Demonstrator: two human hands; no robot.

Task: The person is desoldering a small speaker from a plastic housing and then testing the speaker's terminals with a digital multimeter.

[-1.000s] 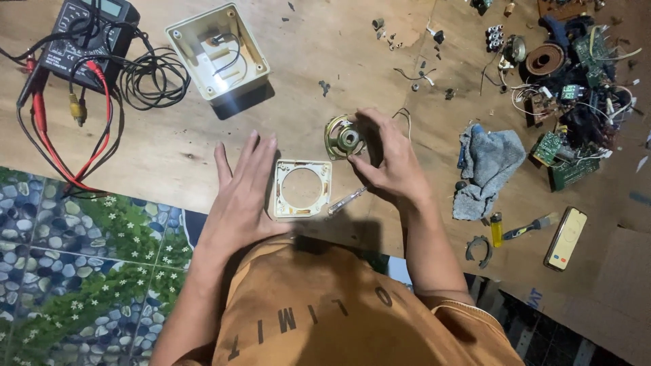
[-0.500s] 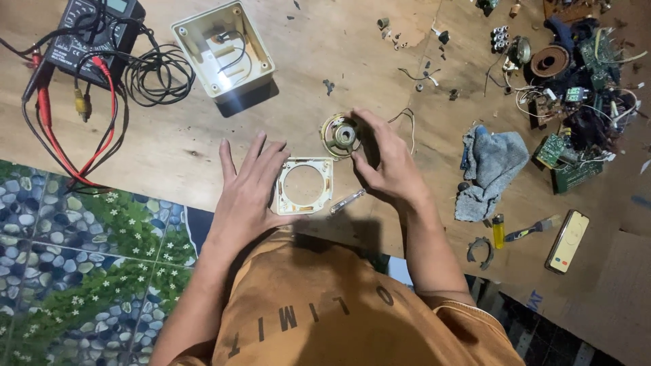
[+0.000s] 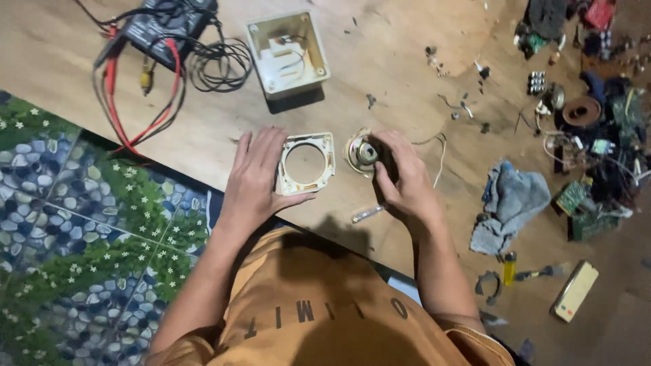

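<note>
A cream square frame with a round hole (image 3: 306, 163) lies flat on the wooden board (image 3: 380, 74). My left hand (image 3: 256, 177) rests flat on the frame's left edge, thumb under its lower side. Just to the right sits a small round speaker (image 3: 360, 154), magnet side up, with a thin wire (image 3: 442, 157) trailing off to the right. My right hand (image 3: 401, 181) has its fingers closed around the speaker's right side. A small clear stick (image 3: 367, 214) lies on the board below the speaker.
An open cream box (image 3: 287, 53) stands at the back, a black meter (image 3: 166, 24) with red and black leads to its left. A grey rag (image 3: 510, 203), circuit boards (image 3: 586, 203) and small parts crowd the right. A patterned mat (image 3: 74, 224) covers the left.
My view has shifted a little. My right hand has closed more tightly around the speaker; the left hand stays on the frame.
</note>
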